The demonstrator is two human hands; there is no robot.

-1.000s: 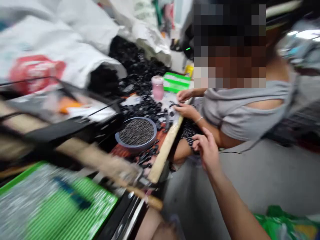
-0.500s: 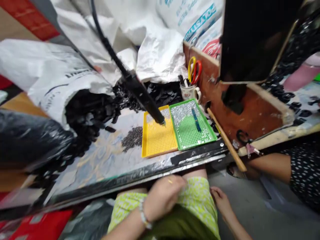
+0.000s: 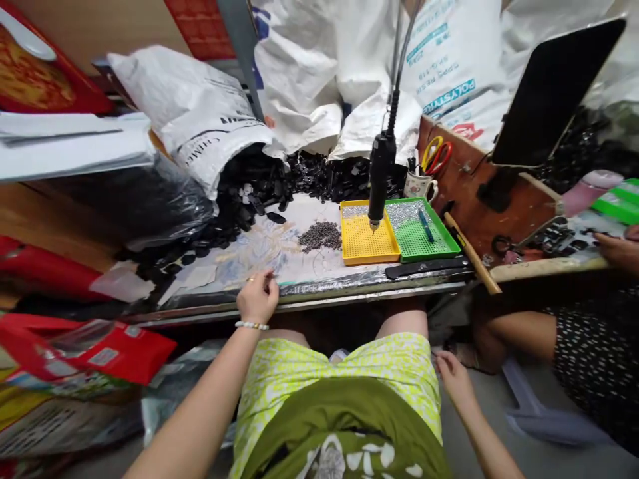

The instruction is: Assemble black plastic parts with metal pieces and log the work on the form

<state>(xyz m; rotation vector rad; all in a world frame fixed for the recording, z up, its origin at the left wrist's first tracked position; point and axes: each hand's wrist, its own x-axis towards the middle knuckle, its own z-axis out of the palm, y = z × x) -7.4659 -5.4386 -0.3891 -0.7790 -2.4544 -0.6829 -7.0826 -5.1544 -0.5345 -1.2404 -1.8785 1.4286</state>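
Observation:
My left hand [image 3: 257, 298], wearing a bead bracelet and a ring, rests at the table's front edge with its fingers curled together. A tiny dark bit shows at the fingertips, too small to name. Low beside my right thigh hangs my right hand [image 3: 455, 378], its fingers loosely bent and nothing visible in them. A pile of small dark screw-like pieces [image 3: 320, 236] lies beyond my left hand. Right of it sit a yellow perforated tray [image 3: 367, 249] and a green perforated tray [image 3: 419, 249], both with small shiny pieces. A black electric screwdriver [image 3: 380, 173] hangs above the yellow tray.
Black plastic parts [image 3: 254, 189] spill from a white sack [image 3: 200, 113]. A mug [image 3: 418, 186] holds scissors [image 3: 436, 156]. A wooden-handled tool [image 3: 474, 256] juts over the front edge. At right are a dark screen [image 3: 554, 93] and another person's hand [image 3: 619, 251].
My left hand has moved from over my lap up and left to the table's edge. The view has turned left, and the screwdriver now hangs nearly upright. My right hand stays by my thigh.

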